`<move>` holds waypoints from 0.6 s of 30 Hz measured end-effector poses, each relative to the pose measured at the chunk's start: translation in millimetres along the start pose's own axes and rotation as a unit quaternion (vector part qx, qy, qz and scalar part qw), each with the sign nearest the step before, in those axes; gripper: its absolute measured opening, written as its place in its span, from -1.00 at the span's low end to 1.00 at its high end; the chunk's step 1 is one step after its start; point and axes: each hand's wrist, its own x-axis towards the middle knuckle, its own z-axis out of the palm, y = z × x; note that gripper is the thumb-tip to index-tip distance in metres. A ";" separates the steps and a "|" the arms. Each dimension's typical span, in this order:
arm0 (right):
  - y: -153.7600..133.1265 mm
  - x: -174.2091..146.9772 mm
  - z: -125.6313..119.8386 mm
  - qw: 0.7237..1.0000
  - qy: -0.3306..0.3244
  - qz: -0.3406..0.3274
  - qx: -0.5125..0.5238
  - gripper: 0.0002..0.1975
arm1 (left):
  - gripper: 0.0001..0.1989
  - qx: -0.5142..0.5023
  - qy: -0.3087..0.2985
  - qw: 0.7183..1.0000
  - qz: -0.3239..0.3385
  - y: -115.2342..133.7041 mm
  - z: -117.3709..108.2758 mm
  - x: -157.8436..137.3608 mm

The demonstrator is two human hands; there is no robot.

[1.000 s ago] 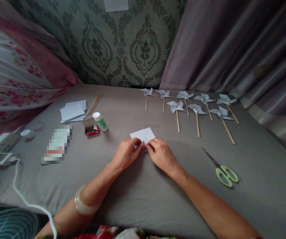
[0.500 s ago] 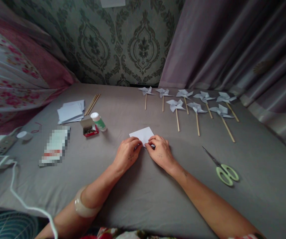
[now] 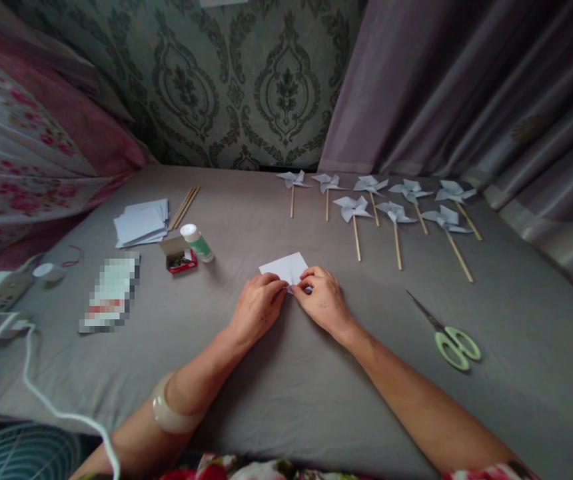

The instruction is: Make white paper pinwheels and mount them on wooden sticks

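A white sheet of paper [image 3: 284, 265] lies in front of me at the middle of the cloth-covered surface. My left hand [image 3: 262, 299] pinches its near edge from the left, thumb and fingers pressed together. From the right, my right hand [image 3: 322, 297] pinches the same edge, its thumb and forefinger almost meeting the left fingertips. The paper's near edge looks lifted or bent between the fingertips; my fingers hide part of it. Green-handled scissors [image 3: 445, 337] rest to the right of my right hand.
Several paper pinwheels [image 3: 354, 209] on sticks lie at the back right. At left are stacked paper sheets [image 3: 141, 223], loose sticks [image 3: 184, 208], a glue stick [image 3: 197, 243] and an open small red box [image 3: 181, 260]. A power strip [image 3: 1, 293] and white cable [image 3: 61, 417] lie far left.
Both hands stay on the paper, with only slight shifts of the fingers at its near edge. The camera view has tilted a little; nothing else has moved.
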 end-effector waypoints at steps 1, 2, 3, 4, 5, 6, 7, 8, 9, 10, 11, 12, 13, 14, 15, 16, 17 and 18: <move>0.2 0.3 -0.2 1.000 -0.001 0.002 0.003 -0.85 | -0.76 0.003 -0.001 1.000 -0.001 0.2 0.1 0.1; 0.3 0.7 -0.4 1.000 -0.004 0.004 0.004 -0.85 | -0.76 0.005 -0.002 1.000 -0.002 0.4 0.1 0.1; 0.4 1.1 -0.7 1.000 -0.006 0.006 0.005 -0.85 | -0.77 0.007 -0.003 1.000 -0.003 0.6 0.2 0.1; 0.5 1.5 -0.9 1.000 -0.010 0.008 0.005 -0.86 | -0.77 0.008 -0.005 1.000 -0.004 0.9 0.2 0.2; 0.6 2.0 -1.0 1.000 -0.012 0.010 0.007 -0.86 | -0.77 0.008 -0.006 1.000 -0.006 1.2 0.1 0.2; 0.7 2.4 -1.1 1.000 -0.014 0.010 0.009 -0.86 | -0.76 0.008 -0.008 1.000 -0.006 1.6 -0.1 0.2; 0.9 2.8 -1.2 1.000 -0.015 0.010 0.012 -0.86 | -0.76 0.009 -0.009 1.000 -0.007 2.1 -0.4 0.2; 1.0 3.1 -1.2 1.000 -0.015 0.009 0.013 -0.86 | -0.75 0.010 -0.012 1.000 -0.007 2.6 -0.8 0.3; 1.1 3.4 -1.2 1.000 -0.014 0.009 0.013 -0.86 | -0.75 0.011 -0.014 1.000 -0.007 3.1 -1.2 0.4; 1.3 3.6 -1.2 1.000 -0.015 0.008 0.013 -0.86 | -0.74 0.013 -0.018 1.000 -0.008 3.6 -1.6 0.6; 1.3 3.8 -1.3 1.000 -0.015 0.008 0.012 -0.86 | -0.74 0.015 -0.021 1.000 -0.009 4.0 -1.9 0.7; 1.4 4.0 -1.3 1.000 -0.016 0.008 0.012 -0.86 | -0.74 0.018 -0.026 0.999 -0.010 4.3 -2.1 0.9; 1.4 4.2 -1.4 1.000 -0.017 0.008 0.011 -0.85 | -0.74 0.021 -0.029 0.999 -0.011 4.6 -2.1 1.1; 1.5 4.4 -1.4 1.000 -0.019 0.008 0.010 -0.85 | -0.74 0.025 -0.032 0.999 -0.012 4.7 -2.0 1.2; 1.6 4.5 -1.5 1.000 -0.020 0.008 0.009 -0.85 | -0.74 0.029 -0.032 0.999 -0.011 4.8 -1.8 1.2; 1.7 4.7 -1.5 1.000 -0.021 0.008 0.008 -0.85 | -0.74 0.034 -0.031 0.999 -0.010 4.8 -1.4 1.2; 1.8 4.9 -1.4 1.000 -0.023 0.007 0.007 -0.85 | -0.74 0.038 -0.029 0.999 -0.009 4.9 -0.9 1.1; 2.0 5.1 -1.4 1.000 -0.024 0.007 0.006 -0.85 | -0.74 0.042 -0.026 0.999 -0.009 5.0 -0.4 1.0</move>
